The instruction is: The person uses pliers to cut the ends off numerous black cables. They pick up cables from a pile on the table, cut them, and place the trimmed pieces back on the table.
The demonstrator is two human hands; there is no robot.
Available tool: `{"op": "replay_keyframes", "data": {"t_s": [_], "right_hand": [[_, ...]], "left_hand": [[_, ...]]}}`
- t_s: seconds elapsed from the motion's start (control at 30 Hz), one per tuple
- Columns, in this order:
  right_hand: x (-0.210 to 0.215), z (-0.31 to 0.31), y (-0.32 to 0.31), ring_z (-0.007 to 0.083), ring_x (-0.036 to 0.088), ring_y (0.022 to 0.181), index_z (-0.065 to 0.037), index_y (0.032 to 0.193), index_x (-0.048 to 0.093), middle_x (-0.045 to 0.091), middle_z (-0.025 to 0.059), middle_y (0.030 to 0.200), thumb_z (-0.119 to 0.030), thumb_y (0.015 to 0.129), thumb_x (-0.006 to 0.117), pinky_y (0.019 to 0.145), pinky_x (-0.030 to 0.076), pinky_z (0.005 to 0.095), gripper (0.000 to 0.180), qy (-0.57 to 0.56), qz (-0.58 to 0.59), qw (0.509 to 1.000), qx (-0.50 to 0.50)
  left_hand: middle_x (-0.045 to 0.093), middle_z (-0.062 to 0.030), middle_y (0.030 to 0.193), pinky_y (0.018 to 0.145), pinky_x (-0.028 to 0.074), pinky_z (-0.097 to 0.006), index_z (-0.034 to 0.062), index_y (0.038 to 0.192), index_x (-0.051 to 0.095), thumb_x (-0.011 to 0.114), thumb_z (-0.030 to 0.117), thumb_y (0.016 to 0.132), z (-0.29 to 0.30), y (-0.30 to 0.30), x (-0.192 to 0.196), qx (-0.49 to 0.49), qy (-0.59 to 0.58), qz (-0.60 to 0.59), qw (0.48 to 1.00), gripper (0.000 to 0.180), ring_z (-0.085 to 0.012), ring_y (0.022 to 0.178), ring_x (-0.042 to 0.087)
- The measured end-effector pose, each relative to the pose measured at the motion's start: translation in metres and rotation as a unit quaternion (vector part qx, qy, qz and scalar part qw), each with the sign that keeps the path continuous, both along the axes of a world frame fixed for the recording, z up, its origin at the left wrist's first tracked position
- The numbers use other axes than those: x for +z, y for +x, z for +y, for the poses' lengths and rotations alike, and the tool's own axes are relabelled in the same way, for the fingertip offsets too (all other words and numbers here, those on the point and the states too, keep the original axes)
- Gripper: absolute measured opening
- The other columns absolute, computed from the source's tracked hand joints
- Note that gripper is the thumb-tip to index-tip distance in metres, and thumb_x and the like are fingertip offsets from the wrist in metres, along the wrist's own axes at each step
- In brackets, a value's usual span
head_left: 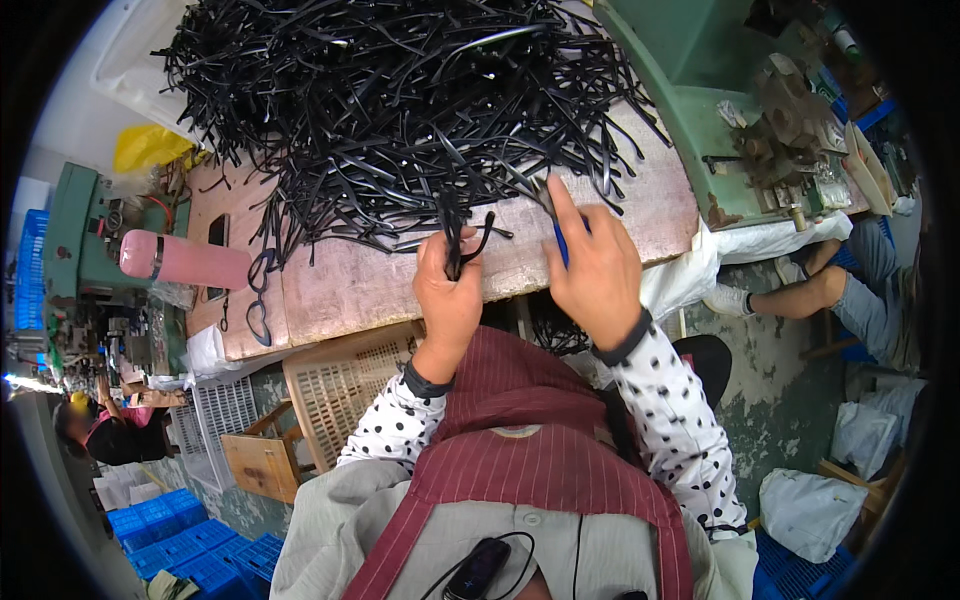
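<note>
A large heap of black eyeglass temples (380,110) covers the far part of the worktable (350,290). Close to its near edge, my left hand (447,300) is closed around a small bundle of black temples (452,225) that stick up from the fist. One curved temple (486,238) juts out to the right of it. My right hand (600,270) grips a blue-handled tool (561,244), seemingly pliers, with the index finger stretched forward. Its grey metal end points toward the heap; the palm hides most of the handle.
On the left lie a pink bottle (195,262), a dark phone (216,235) and a black glasses frame (258,320). A green machine (655,90) borders the table's right. Below stand a beige plastic basket (345,385) and a wooden stool (262,465). Other people sit at both sides.
</note>
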State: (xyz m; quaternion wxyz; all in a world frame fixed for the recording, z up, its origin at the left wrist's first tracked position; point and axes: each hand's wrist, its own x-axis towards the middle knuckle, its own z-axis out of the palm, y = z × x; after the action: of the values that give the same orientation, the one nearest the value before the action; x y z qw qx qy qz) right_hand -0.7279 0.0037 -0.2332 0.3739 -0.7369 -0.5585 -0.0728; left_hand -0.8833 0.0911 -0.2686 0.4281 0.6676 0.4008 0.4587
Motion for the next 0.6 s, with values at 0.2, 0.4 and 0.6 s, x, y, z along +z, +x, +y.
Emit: {"op": "replay_keyframes", "data": {"t_s": [0.2,0.4,0.6], "right_hand": [[-0.022,0.022,0.012,0.0316,0.055,0.067,-0.018,0.143,0.047,0.051,0.0133,0.076,-0.002,0.069,0.063,0.062,0.048,0.0424,0.077,-0.012,-0.015,1.0,-0.014],[0.002,-0.033,-0.021,0.029,0.054,0.07,-0.009,0.14,0.051,0.051,0.0112,0.078,0.001,0.076,0.063,0.064,0.046,0.0389,0.066,0.072,0.117,0.99,0.042],[0.013,-0.052,-0.019,0.0305,0.056,0.076,-0.007,0.14,0.05,0.057,0.0122,0.088,-0.001,0.073,0.069,0.068,0.047,0.0389,0.07,0.061,0.124,0.978,0.159]], "left_hand": [[0.061,-0.0001,0.082,0.068,0.047,-0.023,0.0009,0.098,0.061,0.066,0.011,0.093,-0.003,-0.001,0.001,-0.004,-0.076,-0.097,0.992,0.012,-0.0079,0.073,0.057],[0.055,-0.001,0.085,0.056,0.041,-0.027,0.0072,0.117,0.055,0.053,0.031,0.101,-0.031,0.013,0.032,-0.096,-0.368,-0.346,0.858,0.029,-0.0076,0.057,0.043],[0.052,0.0018,0.078,0.052,0.037,-0.022,0.0113,0.101,0.055,0.048,0.037,0.102,-0.04,0.009,0.039,-0.252,-0.449,-0.307,0.801,0.026,-0.0059,0.055,0.041]]}}
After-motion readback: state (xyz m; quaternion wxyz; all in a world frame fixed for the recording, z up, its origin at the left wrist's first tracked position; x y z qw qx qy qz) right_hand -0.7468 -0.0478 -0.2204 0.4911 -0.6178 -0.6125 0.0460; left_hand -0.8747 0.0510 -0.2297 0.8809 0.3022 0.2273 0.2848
